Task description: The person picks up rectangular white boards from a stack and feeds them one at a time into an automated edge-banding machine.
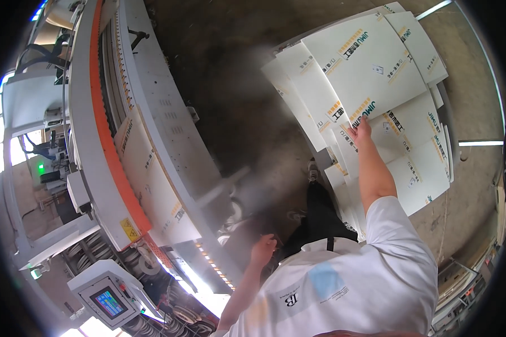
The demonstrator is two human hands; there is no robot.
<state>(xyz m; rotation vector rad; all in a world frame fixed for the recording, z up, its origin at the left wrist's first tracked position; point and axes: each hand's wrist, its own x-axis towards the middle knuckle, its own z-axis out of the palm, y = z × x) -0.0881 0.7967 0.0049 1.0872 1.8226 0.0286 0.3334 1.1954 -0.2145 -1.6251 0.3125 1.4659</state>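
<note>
My right hand (362, 130) is stretched out to the stack on the right. Its fingers close on the near corner of the top white panel (376, 67), which is covered in printed film. More white panels (413, 168) lie under it in uneven layers, with their edges sticking out. My left hand (264, 249) hangs low in front of me, beside the machine's near side. Its fingers are loosely curled and a little apart, and nothing shows in them.
A long machine (174, 112) with an orange strip (104, 112) runs along the left, a white panel (152, 185) lying in it. A control box with a lit screen (108, 302) stands at the lower left. Concrete floor (236, 73) lies between machine and stack.
</note>
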